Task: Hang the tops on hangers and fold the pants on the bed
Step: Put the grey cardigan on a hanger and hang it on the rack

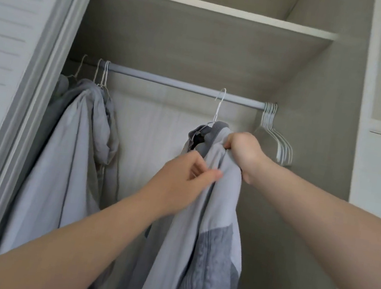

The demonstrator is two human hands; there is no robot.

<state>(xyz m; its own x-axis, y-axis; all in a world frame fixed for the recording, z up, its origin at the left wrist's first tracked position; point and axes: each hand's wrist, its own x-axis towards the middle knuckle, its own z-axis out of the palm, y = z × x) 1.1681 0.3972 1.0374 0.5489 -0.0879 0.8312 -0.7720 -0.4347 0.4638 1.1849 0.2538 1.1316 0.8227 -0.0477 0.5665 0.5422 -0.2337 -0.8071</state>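
A light grey top (207, 222) with a darker grey panel hangs from a white wire hanger (218, 106), whose hook sits at the closet rail (181, 85). My right hand (243, 152) grips the top's shoulder fabric near the collar. My left hand (190, 171) pinches the front edge of the same top just below the collar. Other grey tops (71, 150) hang on hangers at the rail's left end.
A bunch of bare white hangers (276, 133) hangs at the rail's right end. A white shelf (218, 9) runs above the rail. A louvred sliding door (2, 64) stands at the left, a white cabinet side (379, 174) at the right.
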